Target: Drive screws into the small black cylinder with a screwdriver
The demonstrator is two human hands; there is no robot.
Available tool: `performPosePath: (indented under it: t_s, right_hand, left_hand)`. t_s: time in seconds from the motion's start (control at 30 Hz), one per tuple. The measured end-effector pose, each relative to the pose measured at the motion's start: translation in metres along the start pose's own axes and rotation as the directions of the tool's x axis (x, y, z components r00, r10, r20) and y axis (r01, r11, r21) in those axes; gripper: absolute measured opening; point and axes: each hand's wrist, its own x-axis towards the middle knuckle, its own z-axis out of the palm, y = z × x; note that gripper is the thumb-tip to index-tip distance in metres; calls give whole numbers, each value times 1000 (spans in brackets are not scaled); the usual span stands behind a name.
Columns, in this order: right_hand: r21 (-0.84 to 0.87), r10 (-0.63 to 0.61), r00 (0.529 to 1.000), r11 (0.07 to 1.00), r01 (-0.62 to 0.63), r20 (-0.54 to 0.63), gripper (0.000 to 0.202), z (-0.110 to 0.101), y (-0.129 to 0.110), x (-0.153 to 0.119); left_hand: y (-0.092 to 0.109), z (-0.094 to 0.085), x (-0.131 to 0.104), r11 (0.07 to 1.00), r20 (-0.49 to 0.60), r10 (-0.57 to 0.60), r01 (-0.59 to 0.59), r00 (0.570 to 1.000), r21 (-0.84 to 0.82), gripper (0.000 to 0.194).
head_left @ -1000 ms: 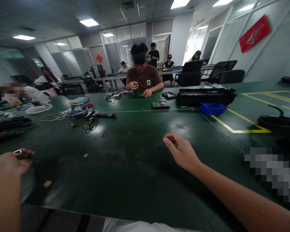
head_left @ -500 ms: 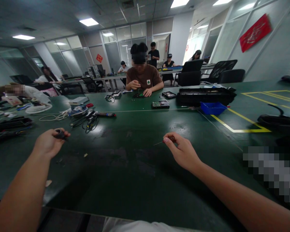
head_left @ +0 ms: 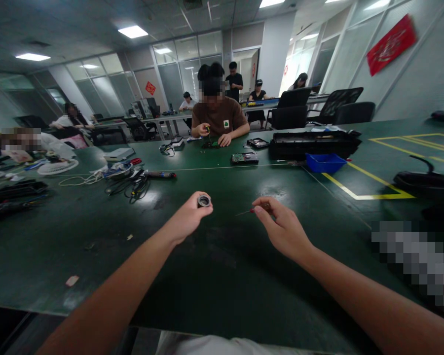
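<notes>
My left hand (head_left: pixel 190 217) is closed around a small dark round part (head_left: pixel 203 201), whose grey, ring-shaped open end faces up toward me. The rest of that part is hidden in the fingers. To its right, my right hand (head_left: pixel 281 224) grips a thin screwdriver (head_left: pixel 252 211) with a reddish-brown handle. Its slim metal shaft points left, toward the left hand, and touches nothing. Both hands are above the dark green table (head_left: pixel 192 281), with a gap between them.
Cables (head_left: pixel 133 185) and a dark rod-like tool (head_left: pixel 161 174) lie at the left. Across the table a person (head_left: pixel 220 118) works on a green circuit board. A hard drive (head_left: pixel 244 158), a long black casing (head_left: pixel 314 145) and a blue bin (head_left: pixel 325 163) stand toward the far right.
My left hand has swung from the far left to the middle, carrying the dark round part, and its ring end now shows. My right hand stays nearly in place with the screwdriver.
</notes>
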Motion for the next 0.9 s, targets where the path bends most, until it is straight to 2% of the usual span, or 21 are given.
performPosePath:
  t_s: [0.07,0.13,0.23,0.33,0.43,0.57,0.9]
  right_hand:
    - [-17,-12,999,1000,12,-30,22,-2,-2,0]
    - [-18,-39,996,999,38,-78,22,-4,-4,-1]
    - [8,-77,987,997,79,-144,21,-6,-5,-4]
    - [82,-95,984,991,109,-149,19,-6,-4,-7]
    - [135,-113,989,983,125,-96,20,-4,-3,-10]
    - [94,-81,996,992,83,-31,21,0,-2,-12]
    - [91,-61,997,994,65,-42,21,1,-3,-11]
  left_hand:
    - [-3,26,-3,986,77,52,-63,996,156,21]
    - [-10,45,-5,959,137,144,-172,980,223,19]
    - [-23,56,-6,911,198,238,-289,951,294,18]
    - [-34,54,-6,893,225,266,-328,937,310,21]
    - [-37,48,-6,901,208,283,-334,936,278,26]
    - [-36,45,-7,908,196,311,-351,930,229,30]
    - [-38,43,-7,900,192,281,-328,940,286,34]
